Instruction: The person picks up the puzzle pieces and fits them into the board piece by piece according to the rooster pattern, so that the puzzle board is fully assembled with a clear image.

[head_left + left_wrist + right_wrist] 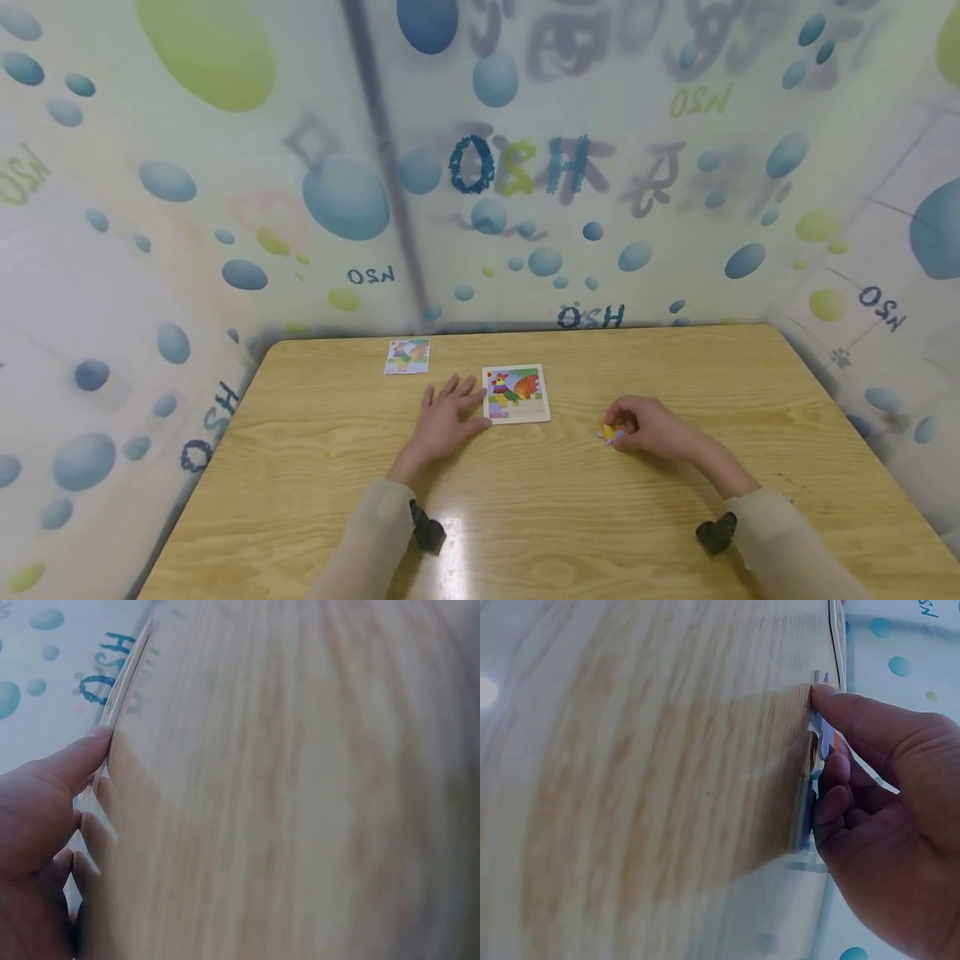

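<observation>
A square puzzle board (545, 412) with a white rim and a rooster picture lies mid-table; the lower right of its picture shows bare wood colour. My left hand (444, 423) rests at the board's left side, fingers spread, with the thumb against its near left corner. The left wrist view shows that thumb (79, 756) at the board's edge. To the right of the board, my right hand (654, 427) pinches a small puzzle piece (826, 735) between thumb and fingers. Yellow and purple colours show at its fingertips in the head view; the curled fingers partly hide them.
A square rooster picture card (407, 357) lies near the table's far left edge. The wooden table (525, 508) meets patterned curtain walls (480, 258) at its back and sides. Each wrist carries a small dark camera mount (427, 530).
</observation>
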Tool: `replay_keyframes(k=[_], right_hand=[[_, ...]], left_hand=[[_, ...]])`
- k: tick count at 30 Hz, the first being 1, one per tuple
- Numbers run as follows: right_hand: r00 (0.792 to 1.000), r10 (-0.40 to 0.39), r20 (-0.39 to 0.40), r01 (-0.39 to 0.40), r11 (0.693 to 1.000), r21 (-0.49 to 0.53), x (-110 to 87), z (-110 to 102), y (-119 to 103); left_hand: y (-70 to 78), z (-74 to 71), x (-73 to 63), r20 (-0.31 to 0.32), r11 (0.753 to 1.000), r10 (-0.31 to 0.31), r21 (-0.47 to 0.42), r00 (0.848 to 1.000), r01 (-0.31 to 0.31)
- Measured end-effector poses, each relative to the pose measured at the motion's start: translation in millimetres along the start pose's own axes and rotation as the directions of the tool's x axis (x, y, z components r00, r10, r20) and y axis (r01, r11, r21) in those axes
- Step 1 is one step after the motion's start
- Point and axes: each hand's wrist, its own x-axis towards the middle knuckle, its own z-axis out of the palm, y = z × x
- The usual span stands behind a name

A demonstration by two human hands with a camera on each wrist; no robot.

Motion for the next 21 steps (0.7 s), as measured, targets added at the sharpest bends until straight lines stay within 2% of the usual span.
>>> replay_keyframes(k=[9, 21], right_hand=[[0.999, -0.033, -0.007, 0.033, 0.999, -0.043, 8.1, 2, -7], [0.999, -0.038, -0.002, 0.038, 0.999, 0.003, 36.0, 12, -19]], left_hand=[[-1.0, 1.3, 1.3, 0.004, 1.0, -0.005, 0.013, 1.0, 0.005], [-0.8, 0.8, 0.6, 0.001, 1.0, -0.011, 0.007, 1.0, 0.011]])
